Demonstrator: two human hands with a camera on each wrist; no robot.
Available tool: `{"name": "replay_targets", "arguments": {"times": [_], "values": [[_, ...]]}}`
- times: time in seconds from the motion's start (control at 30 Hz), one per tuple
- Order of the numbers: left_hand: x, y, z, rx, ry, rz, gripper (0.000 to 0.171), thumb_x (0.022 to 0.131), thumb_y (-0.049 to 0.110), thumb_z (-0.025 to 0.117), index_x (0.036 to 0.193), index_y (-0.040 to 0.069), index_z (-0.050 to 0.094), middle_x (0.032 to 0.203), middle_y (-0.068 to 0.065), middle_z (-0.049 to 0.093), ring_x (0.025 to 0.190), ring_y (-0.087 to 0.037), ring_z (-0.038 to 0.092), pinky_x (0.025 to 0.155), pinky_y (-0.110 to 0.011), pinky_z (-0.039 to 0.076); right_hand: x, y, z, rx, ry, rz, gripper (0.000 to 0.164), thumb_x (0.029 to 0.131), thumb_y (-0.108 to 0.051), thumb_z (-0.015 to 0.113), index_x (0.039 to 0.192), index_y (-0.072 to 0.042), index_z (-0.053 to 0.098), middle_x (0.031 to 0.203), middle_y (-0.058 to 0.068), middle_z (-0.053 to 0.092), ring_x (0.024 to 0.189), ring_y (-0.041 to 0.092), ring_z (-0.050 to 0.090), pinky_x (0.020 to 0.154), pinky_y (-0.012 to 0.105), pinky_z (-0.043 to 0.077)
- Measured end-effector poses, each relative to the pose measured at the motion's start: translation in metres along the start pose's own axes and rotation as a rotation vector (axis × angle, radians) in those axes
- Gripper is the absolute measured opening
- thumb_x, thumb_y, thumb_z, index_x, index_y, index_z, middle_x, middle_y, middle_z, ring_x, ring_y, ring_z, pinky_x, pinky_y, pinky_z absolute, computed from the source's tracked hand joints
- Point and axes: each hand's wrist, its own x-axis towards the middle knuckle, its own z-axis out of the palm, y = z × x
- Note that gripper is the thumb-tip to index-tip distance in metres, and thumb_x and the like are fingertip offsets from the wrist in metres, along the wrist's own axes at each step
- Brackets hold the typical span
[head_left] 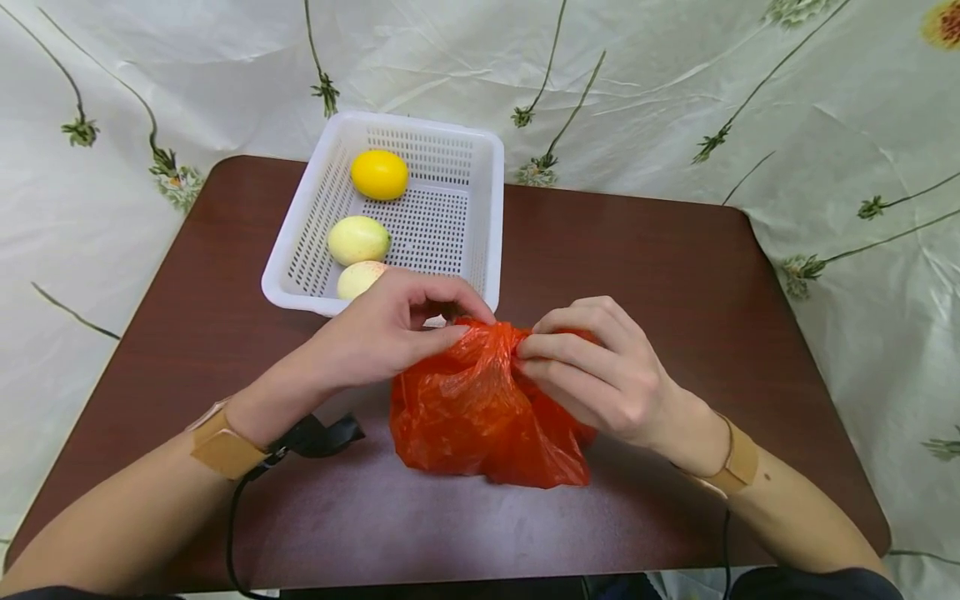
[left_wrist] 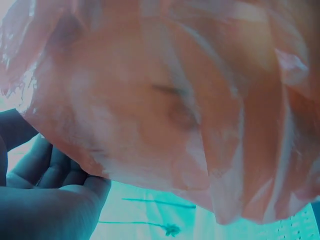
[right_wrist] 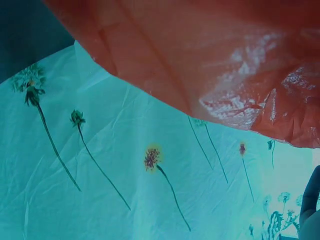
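A red plastic bag [head_left: 480, 425] with a bulging body and a gathered, twisted neck is at the middle front of the table in the head view. My left hand [head_left: 401, 329] pinches the bag's top between thumb and fingertips from the left. From the other side, the fingers of my right hand [head_left: 603, 367] pinch the bunched neck. The thin plastic [left_wrist: 145, 110] fills most of the left wrist view, with rounded shapes showing faintly through it. In the right wrist view the bag's side [right_wrist: 210, 65] spans the top; most of that hand is outside that view.
A white perforated basket [head_left: 491, 208] stands behind the bag. In it lie a bright yellow lemon-like fruit [head_left: 379, 175], a pale yellow fruit [head_left: 358, 241] and another pale fruit [head_left: 358, 279] partly hidden by my left hand. Flower-printed cloth [head_left: 645, 100] surrounds the brown table [head_left: 645, 250].
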Motion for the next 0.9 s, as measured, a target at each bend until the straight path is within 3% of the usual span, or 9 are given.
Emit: {"name": "replay_targets", "arguments": {"times": [0.17, 0.47, 0.63, 0.8, 0.9], "values": [[-0.006, 0.014, 0.003, 0.095, 0.087, 0.016, 0.017, 0.087, 0.001, 0.066, 0.102, 0.008, 0.067, 0.097, -0.001, 0.067, 0.089, -0.02, 0.06, 0.074, -0.038, 0.057, 0.0, -0.003, -0.002, 0.093, 0.007, 0.067, 0.015, 0.084, -0.009, 0.07, 0.073, 0.002, 0.07, 0.08, 0.013, 0.069, 0.074, 0.031, 0.059, 0.065, 0.034, 0.048], [-0.011, 0.015, 0.004, 0.25, 0.129, 0.108, 0.02, 0.084, -0.002, 0.068, 0.102, 0.006, 0.067, 0.096, 0.001, 0.067, 0.09, -0.011, 0.058, 0.076, -0.03, 0.055, -0.002, -0.007, -0.005, 0.247, 0.032, 0.153, 0.015, 0.084, -0.005, 0.069, 0.072, 0.003, 0.067, 0.079, 0.013, 0.069, 0.075, 0.031, 0.056, 0.07, 0.033, 0.047], [-0.012, 0.015, 0.002, 0.28, 0.147, 0.161, 0.02, 0.082, -0.005, 0.069, 0.1, 0.004, 0.068, 0.093, 0.0, 0.067, 0.086, -0.012, 0.058, 0.074, -0.027, 0.054, -0.008, -0.008, -0.007, 0.306, 0.049, 0.21, 0.014, 0.082, -0.004, 0.072, 0.07, 0.002, 0.068, 0.078, 0.013, 0.07, 0.075, 0.031, 0.056, 0.07, 0.032, 0.048], [-0.013, 0.013, -0.002, 0.297, 0.184, 0.21, 0.017, 0.08, -0.007, 0.07, 0.094, 0.002, 0.068, 0.088, -0.003, 0.066, 0.082, -0.014, 0.057, 0.072, -0.025, 0.052, -0.016, -0.011, -0.015, 0.375, 0.055, 0.321, 0.012, 0.08, -0.005, 0.074, 0.071, 0.001, 0.069, 0.079, 0.013, 0.071, 0.077, 0.029, 0.057, 0.072, 0.032, 0.048], [-0.015, 0.011, -0.005, 0.318, 0.213, 0.203, 0.017, 0.079, -0.007, 0.071, 0.093, 0.003, 0.068, 0.087, -0.004, 0.066, 0.082, -0.013, 0.057, 0.072, -0.023, 0.051, -0.021, -0.013, -0.022, 0.436, 0.056, 0.392, 0.01, 0.079, -0.004, 0.075, 0.073, 0.002, 0.07, 0.079, 0.013, 0.07, 0.079, 0.027, 0.057, 0.072, 0.031, 0.047]]}}
